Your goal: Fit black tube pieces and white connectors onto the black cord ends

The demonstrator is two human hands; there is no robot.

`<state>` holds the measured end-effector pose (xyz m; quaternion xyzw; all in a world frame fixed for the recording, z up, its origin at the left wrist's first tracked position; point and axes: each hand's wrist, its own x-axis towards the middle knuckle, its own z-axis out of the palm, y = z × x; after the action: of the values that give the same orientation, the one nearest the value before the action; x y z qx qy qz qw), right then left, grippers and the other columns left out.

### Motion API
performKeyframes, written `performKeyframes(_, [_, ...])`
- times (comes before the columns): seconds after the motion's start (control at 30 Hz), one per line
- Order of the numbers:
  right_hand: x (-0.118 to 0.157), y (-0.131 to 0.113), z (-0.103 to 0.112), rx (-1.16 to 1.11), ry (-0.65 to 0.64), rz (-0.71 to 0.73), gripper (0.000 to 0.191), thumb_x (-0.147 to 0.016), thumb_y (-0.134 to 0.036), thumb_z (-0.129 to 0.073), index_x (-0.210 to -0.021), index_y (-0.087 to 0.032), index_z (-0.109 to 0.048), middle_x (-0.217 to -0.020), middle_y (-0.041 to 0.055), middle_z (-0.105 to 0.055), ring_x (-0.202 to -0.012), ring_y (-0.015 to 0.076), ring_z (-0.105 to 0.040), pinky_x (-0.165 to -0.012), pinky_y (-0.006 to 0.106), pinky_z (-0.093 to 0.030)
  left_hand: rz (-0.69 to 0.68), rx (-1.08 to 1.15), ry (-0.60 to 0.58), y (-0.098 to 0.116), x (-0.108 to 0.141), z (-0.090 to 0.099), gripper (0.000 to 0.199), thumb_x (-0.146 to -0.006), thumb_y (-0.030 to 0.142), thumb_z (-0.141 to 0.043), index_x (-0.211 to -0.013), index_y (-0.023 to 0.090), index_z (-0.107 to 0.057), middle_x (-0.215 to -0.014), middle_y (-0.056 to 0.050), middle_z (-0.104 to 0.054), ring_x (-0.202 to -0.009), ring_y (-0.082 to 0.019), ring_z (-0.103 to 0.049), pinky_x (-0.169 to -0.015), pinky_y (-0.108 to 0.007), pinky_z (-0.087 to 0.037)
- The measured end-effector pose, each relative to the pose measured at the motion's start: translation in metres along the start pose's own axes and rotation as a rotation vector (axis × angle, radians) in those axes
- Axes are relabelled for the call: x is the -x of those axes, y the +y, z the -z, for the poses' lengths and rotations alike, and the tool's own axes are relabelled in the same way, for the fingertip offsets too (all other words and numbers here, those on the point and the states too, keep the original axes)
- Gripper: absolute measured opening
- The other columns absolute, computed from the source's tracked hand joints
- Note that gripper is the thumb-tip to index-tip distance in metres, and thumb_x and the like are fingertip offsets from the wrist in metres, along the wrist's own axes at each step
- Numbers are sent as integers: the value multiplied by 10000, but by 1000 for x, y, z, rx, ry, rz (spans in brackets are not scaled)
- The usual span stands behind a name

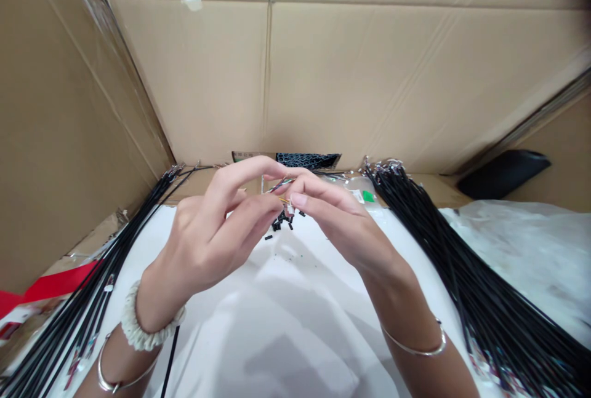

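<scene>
My left hand (217, 232) pinches thin coloured wires (281, 185) between thumb and index finger. My right hand (339, 216) is closed opposite it, with thumb and fingertips on a small white connector (290, 208) where the wires end. Fingertips of both hands nearly meet, hiding part of the wires. A black cable (170, 358) emerges below my left wrist; whether it joins these wires is hidden. Just beyond and under the fingertips, several short black tube pieces (281, 222) lie scattered on the white work surface (286, 312).
Bundles of black cables lie on the left (106, 269) and on the right (443, 256). Cardboard walls (360, 72) enclose the back and sides. A clear plastic bag (530, 250) and a black object (505, 175) are at right. A plastic bag with a green label (368, 196) lies behind my right hand.
</scene>
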<state>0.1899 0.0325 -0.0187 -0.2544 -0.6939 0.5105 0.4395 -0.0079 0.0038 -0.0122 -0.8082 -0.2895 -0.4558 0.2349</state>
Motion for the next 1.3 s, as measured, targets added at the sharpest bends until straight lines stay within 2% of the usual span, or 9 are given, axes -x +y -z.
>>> performKeyframes(0.1, [1, 0, 0, -45, -43, -28, 300, -986, -409, -602, -748, -232, -643, -1260, 59, -642, -1250, 255, -547, -1012, 416, -431, -18, -1, -5, 1, 0, 1, 153, -913, 77, -685, -1008, 191, -645, -1232, -78, -675, -772, -88, -695, -525, -180, -562])
performKeyframes(0.23, [1, 1, 0, -179, -78, -84, 313, -990, -395, -609, -730, -221, -627, -1177, 52, -613, -1207, 239, -528, -945, 365, -402, -52, 28, -14, 1, 1, 2, 123, -944, 71, -646, -1031, 158, -647, -1245, -69, -674, -703, -46, -667, -565, -164, -579])
performKeyframes(0.37, [1, 1, 2, -234, -87, -101, 331, -985, -358, -622, -691, -211, -588, -1175, 36, -609, -1136, 210, -533, -916, 337, -382, -113, -15, -5, 1, 3, 0, 138, -956, 101, -651, -1090, 133, -656, -1265, -86, -676, -842, -94, -705, -523, -179, -542])
performKeyframes(0.47, [1, 0, 3, -230, -82, -95, 323, -987, -322, -619, -685, -212, -585, -1150, 21, -611, -1073, 184, -543, -881, 318, -379, -106, 14, -14, 2, 5, 0, 152, -952, 90, -658, -1102, 116, -662, -1290, -91, -676, -872, -98, -708, -520, -200, -523])
performKeyframes(0.67, [0, 1, 4, -247, -76, -106, 323, -978, -284, -623, -666, -212, -589, -1037, 15, -573, -964, 160, -534, -843, 300, -381, -84, 53, -6, 7, 3, 1, 137, -945, 50, -644, -1077, 82, -664, -1274, -95, -710, -785, -71, -703, -562, -221, -530])
performKeyframes(0.83, [-1, 2, 4, -253, -69, -121, 339, -973, -309, -631, -649, -217, -595, -853, 3, -434, -878, 162, -499, -808, 299, -373, -53, 52, 12, 9, 2, -1, 175, -919, 38, -673, -1087, 84, -659, -1234, -79, -731, -660, -52, -657, -537, -225, -508])
performKeyframes(1.03, [0, 0, 3, -258, -69, -139, 282, -970, -291, -628, -696, -224, -638, -863, 8, -454, -921, 177, -487, -781, 306, -364, 14, 98, -4, 11, 4, -2, 238, -923, 42, -659, -1149, 109, -621, -1199, -68, -747, -593, -59, -607, -507, -240, -481])
performKeyframes(1.3, [2, 0, 4, -245, -63, -164, 285, -975, -290, -618, -699, -218, -617, -857, 2, -438, -893, 170, -473, -786, 308, -358, -18, 33, -16, 9, 5, -2, 205, -952, 64, -629, -1139, 149, -637, -1211, -59, -739, -597, -54, -603, -485, -242, -440])
